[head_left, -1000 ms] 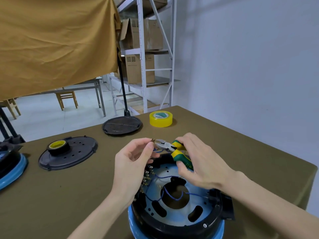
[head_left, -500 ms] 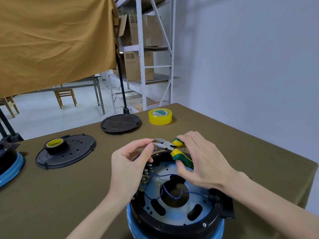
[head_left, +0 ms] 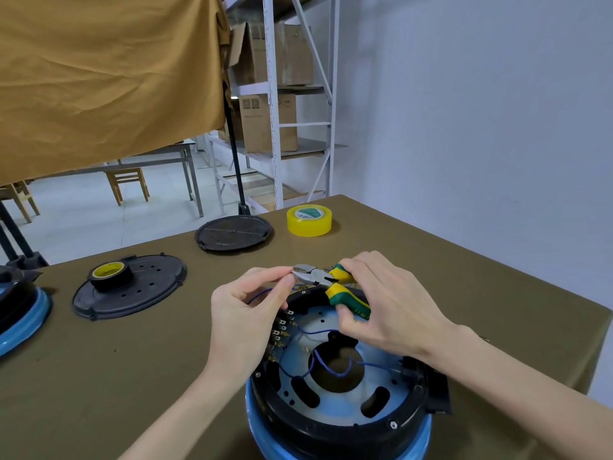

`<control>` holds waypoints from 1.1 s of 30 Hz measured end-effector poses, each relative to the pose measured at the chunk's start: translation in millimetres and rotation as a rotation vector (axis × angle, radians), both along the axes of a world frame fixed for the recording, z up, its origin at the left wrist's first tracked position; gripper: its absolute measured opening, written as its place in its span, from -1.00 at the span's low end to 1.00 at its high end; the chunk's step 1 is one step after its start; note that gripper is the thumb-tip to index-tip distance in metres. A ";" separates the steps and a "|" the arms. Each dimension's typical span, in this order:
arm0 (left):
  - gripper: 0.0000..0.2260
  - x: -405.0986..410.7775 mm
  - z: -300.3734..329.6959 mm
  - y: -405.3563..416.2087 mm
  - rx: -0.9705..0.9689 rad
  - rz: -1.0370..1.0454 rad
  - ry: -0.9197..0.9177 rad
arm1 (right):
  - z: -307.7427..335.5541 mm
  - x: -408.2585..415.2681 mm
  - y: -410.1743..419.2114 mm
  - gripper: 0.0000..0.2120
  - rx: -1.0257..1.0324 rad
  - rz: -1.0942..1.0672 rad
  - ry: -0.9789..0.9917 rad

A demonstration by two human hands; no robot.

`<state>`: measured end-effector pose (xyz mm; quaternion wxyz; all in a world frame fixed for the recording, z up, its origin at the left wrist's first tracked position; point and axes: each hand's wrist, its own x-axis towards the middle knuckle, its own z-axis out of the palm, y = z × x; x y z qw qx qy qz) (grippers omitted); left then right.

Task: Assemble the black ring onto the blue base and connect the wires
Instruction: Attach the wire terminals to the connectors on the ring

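Wire (head_left: 262, 293) end (pinched) hidden — left hand (head_left: 247, 322), pliers (head_left: 326, 282).

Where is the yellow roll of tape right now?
The yellow tape roll lies flat at the table's far edge, just right of the round black lid, beyond both hands.

Two hands — the left hand (head_left: 247, 313) and the right hand (head_left: 386, 307). One pair of pliers (head_left: 326, 283). Two tape rolls — a yellow one (head_left: 309, 220) and a black one (head_left: 111, 275). Two loose black discs (head_left: 142, 293) (head_left: 233, 232). Two blue bases (head_left: 414, 439) (head_left: 23, 322), one at the left edge. One black ring (head_left: 335, 416) on the counter's (head_left: 99, 376) near base.
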<state>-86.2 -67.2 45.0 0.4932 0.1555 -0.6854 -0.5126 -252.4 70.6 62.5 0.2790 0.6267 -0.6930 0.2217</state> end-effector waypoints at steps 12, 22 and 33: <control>-0.79 8.5 6.1 -11.0 -0.112 0.011 -0.084 | 1.2 2.8 -1.1 -0.50 0.089 -0.005 -0.025; -0.80 9.7 8.2 -9.7 -0.104 0.007 -0.098 | 0.8 4.9 -0.5 -0.50 0.104 -0.004 -0.054; -0.78 10.0 8.0 -12.2 -0.105 -0.001 -0.111 | -0.4 2.5 -0.3 -0.50 0.105 0.046 -0.088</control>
